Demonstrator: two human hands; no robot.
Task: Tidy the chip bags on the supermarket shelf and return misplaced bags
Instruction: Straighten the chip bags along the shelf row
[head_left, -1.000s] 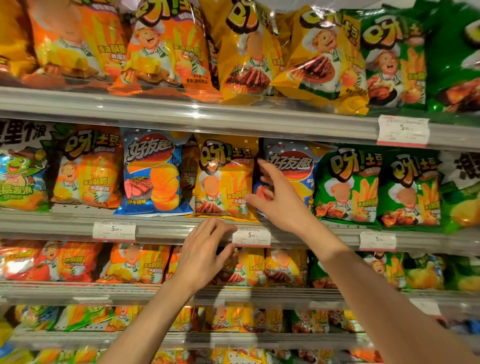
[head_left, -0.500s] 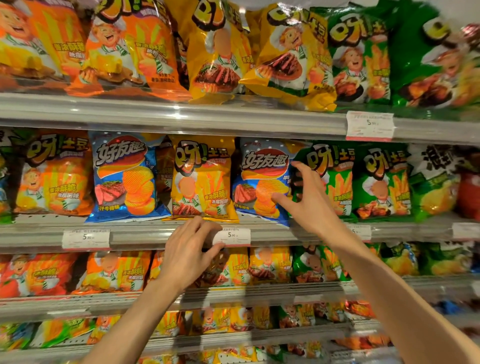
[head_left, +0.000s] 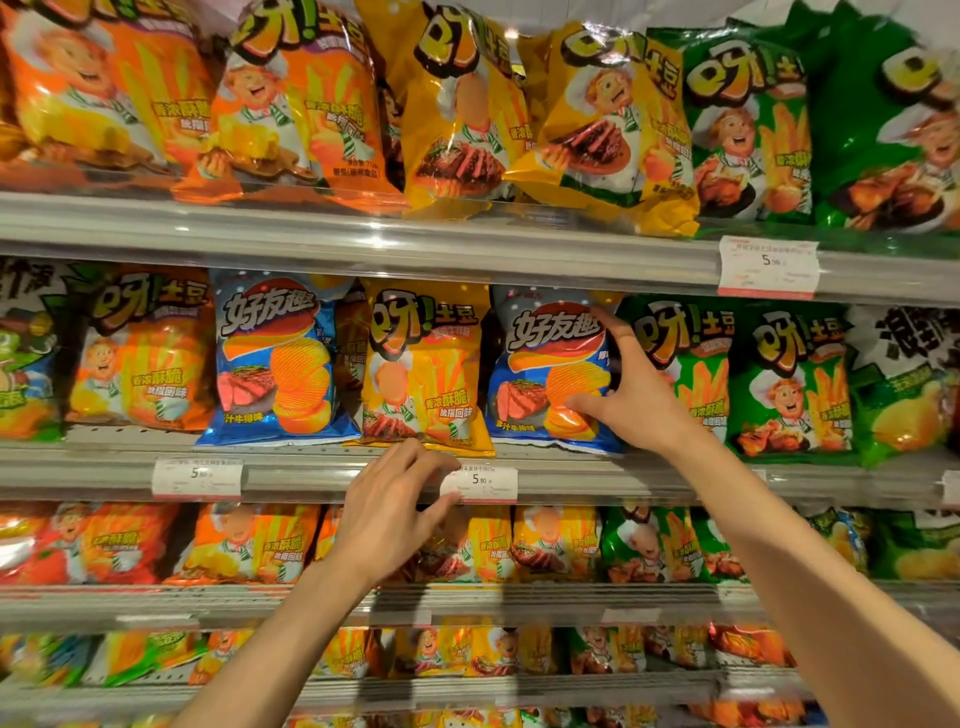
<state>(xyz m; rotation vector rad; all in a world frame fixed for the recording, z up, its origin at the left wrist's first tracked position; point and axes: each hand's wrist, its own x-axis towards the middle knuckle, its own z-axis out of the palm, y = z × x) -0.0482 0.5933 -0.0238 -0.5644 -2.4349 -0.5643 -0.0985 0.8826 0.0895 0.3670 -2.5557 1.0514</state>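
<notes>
Right hand (head_left: 631, 395) has shifted onto blue bag's (head_left: 540, 374) right edge.

Bright, warm shop light fell from above, and the glossy top-row bags (head_left: 452, 104) threw white glare. The clear shelf lip (head_left: 363, 228) shone with streaks. Wide-angle bending curved the shelves at the frame's edges. Corners and the lowest rows were soft and smeared; the middle was sharp.

White price tags reading 5.90 (head_left: 478, 484), (head_left: 197, 477) and (head_left: 768, 266) sit clipped to the grey metal shelf rails (head_left: 363, 244) of a supermarket aisle.
</notes>
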